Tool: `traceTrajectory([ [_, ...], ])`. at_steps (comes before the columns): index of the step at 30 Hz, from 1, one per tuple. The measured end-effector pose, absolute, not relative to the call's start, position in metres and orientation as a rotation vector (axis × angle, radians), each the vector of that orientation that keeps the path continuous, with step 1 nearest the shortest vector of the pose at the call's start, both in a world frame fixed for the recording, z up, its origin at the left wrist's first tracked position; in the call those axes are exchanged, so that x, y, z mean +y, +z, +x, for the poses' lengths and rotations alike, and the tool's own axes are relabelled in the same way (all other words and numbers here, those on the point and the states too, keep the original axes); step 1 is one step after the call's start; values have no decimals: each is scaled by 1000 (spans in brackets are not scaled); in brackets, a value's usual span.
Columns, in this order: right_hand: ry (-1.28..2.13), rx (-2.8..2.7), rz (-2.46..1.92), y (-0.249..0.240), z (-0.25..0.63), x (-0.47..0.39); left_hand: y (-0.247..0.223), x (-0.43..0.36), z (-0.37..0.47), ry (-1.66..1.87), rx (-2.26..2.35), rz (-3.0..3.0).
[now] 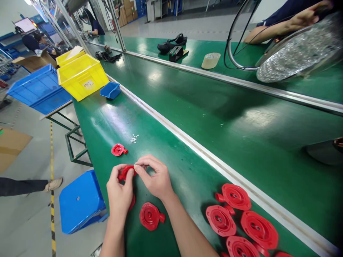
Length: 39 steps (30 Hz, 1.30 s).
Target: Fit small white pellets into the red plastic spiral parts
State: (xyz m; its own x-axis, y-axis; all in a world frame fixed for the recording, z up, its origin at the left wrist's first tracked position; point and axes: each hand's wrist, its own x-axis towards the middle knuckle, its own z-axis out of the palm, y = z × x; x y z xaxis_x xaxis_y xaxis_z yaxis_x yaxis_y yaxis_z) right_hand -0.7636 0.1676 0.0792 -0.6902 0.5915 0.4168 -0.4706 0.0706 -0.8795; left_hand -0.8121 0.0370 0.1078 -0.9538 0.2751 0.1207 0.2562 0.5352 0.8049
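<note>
My left hand point(119, 191) grips a round red plastic part point(126, 171) over the green bench top point(160, 157). My right hand point(155, 176) pinches at the upper edge of that same part with thumb and forefinger; what sits between the fingertips is too small to tell. A second red part point(150, 216) lies flat just below my hands. Another red part point(118, 150) lies a little farther away, beside a small heap of tiny white pieces point(134, 138). A pile of several red parts point(241, 223) lies to my right.
A small blue bin point(110, 90), a yellow crate point(82, 76) and a blue crate point(40, 89) stand at the far left. A blue stool point(80, 201) is under the bench edge. Another person's arm point(284, 21) rests beyond a metal rail point(214, 162); someone's foot point(52, 184) is on the floor.
</note>
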Motion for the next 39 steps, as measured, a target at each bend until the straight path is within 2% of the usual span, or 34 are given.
traceTrajectory([
  [3, 1623, -1703, -45, 75, -765, 165, 109, 39, -817, 1756, 2556, 244],
  [7, 1561, -1745, -30, 70, -767, 162, 106, 38, -811, 1944, 2256, 269],
  [21, 1512, -1704, -38, 69, -768, 161, 97, 38, -797, 1883, 2520, 398],
  [30, 1381, -1785, -64, 69, -767, 161, 93, 37, -795, 1710, 2686, 535],
  [34, 1364, -1810, -60, 69, -767, 160, 92, 39, -797, 1841, 2556, 381],
  [39, 1547, -1687, -96, 74, -767, 162, 100, 41, -808, 2176, 2083, 20],
])
